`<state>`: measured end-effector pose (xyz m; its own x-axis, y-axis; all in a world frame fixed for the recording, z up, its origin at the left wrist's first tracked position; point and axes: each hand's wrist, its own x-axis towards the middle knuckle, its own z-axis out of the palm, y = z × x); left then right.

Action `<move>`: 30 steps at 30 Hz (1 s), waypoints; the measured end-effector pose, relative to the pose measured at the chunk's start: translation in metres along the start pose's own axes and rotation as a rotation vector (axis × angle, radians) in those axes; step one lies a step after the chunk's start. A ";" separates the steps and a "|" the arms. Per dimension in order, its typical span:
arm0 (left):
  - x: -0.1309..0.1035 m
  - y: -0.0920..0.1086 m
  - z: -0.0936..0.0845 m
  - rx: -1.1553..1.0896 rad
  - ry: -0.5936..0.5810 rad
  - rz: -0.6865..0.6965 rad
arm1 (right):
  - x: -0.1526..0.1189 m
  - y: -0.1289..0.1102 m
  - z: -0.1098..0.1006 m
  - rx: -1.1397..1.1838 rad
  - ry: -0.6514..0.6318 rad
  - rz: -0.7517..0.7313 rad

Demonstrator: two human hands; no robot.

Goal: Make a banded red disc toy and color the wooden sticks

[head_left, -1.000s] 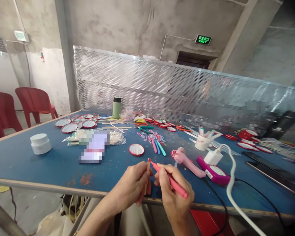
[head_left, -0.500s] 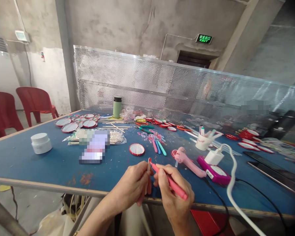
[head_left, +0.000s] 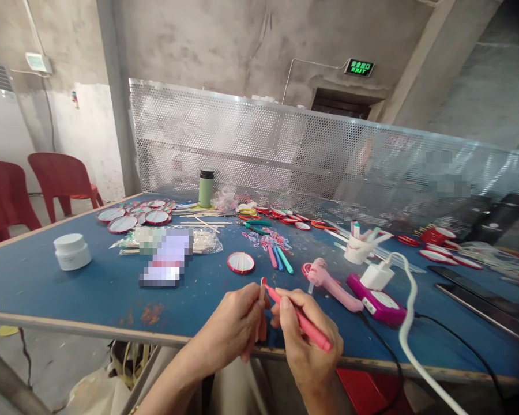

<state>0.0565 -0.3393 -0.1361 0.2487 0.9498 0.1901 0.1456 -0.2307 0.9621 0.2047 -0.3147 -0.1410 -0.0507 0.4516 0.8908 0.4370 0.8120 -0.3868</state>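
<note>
We pinch thin stick [head_left: 262,291] upright, red tip up, in grip of left hand [head_left: 236,316]; grip of right hand [head_left: 308,340] wraps pink marker [head_left: 313,332], nib at stick's tip. Red-rimmed disc [head_left: 241,263] lies just beyond on counter [head_left: 104,288].

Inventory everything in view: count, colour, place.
Flat table: one, blue, foreground
Slim flat stick: one visible, pale, foreground
Plastic marker: one, pink, beside stick
Loose markers: three, pink, blue, teal, centre
Paper clips: many, multicoloured, centre
Round discs: many, white with red, scattered
Round jar: one, white, left
Blurred phone: one, pale, left
Cylindrical bottle: one, green, back
Glue gun: one, pink, right
Power strip: one, purple, right
Tapered cup: one, white, right
Flat slabs: two, black, right
Plastic chairs: two, red, left
Perforated metal screen: one, silver, behind
EXIT sign: one, green, wall
Left hand: one, holding stick
Right hand: one, holding marker
</note>
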 end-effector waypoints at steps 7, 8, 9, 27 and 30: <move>0.001 0.003 0.001 -0.006 -0.002 -0.004 | 0.001 -0.002 0.000 0.006 -0.017 -0.013; 0.001 0.003 0.001 -0.005 -0.002 -0.004 | 0.001 -0.002 0.000 0.003 -0.019 -0.012; 0.001 0.003 0.001 -0.004 -0.002 -0.003 | 0.001 -0.002 -0.001 0.001 -0.019 -0.011; 0.001 0.001 0.000 -0.009 -0.007 0.003 | 0.000 0.000 0.000 0.022 -0.009 -0.010; 0.001 0.001 -0.001 -0.011 -0.011 0.000 | -0.001 0.000 0.000 0.013 0.000 0.005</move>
<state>0.0563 -0.3386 -0.1350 0.2592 0.9473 0.1884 0.1354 -0.2288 0.9640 0.2043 -0.3151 -0.1414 -0.0489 0.4558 0.8888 0.4254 0.8146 -0.3943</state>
